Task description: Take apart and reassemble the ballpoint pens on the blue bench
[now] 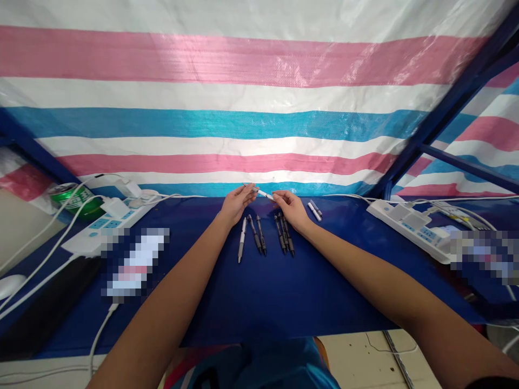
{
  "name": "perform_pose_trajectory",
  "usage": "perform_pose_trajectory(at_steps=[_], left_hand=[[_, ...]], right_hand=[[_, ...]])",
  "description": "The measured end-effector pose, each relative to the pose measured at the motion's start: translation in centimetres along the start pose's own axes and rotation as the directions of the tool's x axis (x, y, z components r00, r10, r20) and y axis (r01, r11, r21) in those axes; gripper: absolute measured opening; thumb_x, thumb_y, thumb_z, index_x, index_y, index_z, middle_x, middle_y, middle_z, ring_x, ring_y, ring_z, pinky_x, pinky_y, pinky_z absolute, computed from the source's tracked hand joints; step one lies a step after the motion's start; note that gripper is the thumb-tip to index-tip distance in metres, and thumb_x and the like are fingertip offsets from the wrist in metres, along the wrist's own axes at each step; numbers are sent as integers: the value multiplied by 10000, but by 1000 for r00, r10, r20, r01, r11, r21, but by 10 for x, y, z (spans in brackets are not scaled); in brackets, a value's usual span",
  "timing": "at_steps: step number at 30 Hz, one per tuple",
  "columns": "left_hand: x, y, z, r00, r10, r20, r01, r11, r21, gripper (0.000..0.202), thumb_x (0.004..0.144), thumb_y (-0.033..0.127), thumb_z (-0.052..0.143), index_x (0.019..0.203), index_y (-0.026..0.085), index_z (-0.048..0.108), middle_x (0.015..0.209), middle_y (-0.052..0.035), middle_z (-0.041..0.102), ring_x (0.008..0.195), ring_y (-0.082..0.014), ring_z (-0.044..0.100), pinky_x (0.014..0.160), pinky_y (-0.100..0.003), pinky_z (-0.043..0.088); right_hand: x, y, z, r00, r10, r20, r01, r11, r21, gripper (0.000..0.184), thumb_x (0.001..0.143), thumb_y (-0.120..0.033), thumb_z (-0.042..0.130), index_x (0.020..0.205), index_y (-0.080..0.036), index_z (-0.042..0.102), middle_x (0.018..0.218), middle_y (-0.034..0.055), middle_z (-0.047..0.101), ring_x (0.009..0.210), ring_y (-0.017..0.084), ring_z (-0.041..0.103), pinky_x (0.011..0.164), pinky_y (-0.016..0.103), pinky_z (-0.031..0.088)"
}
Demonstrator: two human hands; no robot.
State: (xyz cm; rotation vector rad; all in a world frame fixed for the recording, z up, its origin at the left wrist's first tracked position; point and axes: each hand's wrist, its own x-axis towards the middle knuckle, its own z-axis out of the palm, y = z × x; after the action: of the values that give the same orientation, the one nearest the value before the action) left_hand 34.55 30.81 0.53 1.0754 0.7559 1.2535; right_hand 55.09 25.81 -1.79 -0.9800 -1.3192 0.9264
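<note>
The step in hand appears to be 2-handed handling of a white pen [265, 194] near the far edge of the blue table [243, 302]; the next move seems to call for steady fingertips. The right hand [290, 206] pinches its right end, the left hand [237, 204] its left. Both arms reach forward, converging beyond dark pens [261, 235].

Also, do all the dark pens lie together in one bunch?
No, the dark pens lie in two groups with a strip of bare blue table between them.
</note>
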Motion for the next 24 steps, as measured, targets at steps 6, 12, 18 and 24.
perform_pose_trajectory(at_steps=[6,12,18,24], left_hand=[[-1,1,1,1000,2,15,-3,1000,12,369,800,474,899,992,174,801,1129,-115,785,1021,-205,736,917,-315,564],[-1,1,1,1000,1,10,-2,1000,25,380,799,482,896,999,172,807,1144,-124,786,1060,-224,741,942,-332,570],[-1,0,0,1000,0,23,0,1000,4,396,803,467,897,1040,164,802,1178,-143,780,1091,-242,747,966,-356,577],[0,-1,-1,1000,-1,31,1,1000,14,406,816,482,885,1048,160,801,1190,-138,777,1065,-234,754,984,-353,584]], right_hand=[[1,1,-1,1000,-20,17,21,998,-51,475,840,-589,774,1136,-230,680,1102,90,769,1042,261,735,866,408,624],[1,2,-2,999,-42,31,44,998,-40,448,815,-577,807,1068,-229,683,1027,75,768,969,257,738,858,413,622],[-1,-2,-1,997,19,71,-18,1000,-10,438,915,-639,668,1066,-228,692,978,73,777,918,245,744,872,431,632],[-1,-1,-1,999,18,46,-16,999,-34,476,875,-648,707,1122,-241,693,1035,86,778,954,275,747,841,447,640]])
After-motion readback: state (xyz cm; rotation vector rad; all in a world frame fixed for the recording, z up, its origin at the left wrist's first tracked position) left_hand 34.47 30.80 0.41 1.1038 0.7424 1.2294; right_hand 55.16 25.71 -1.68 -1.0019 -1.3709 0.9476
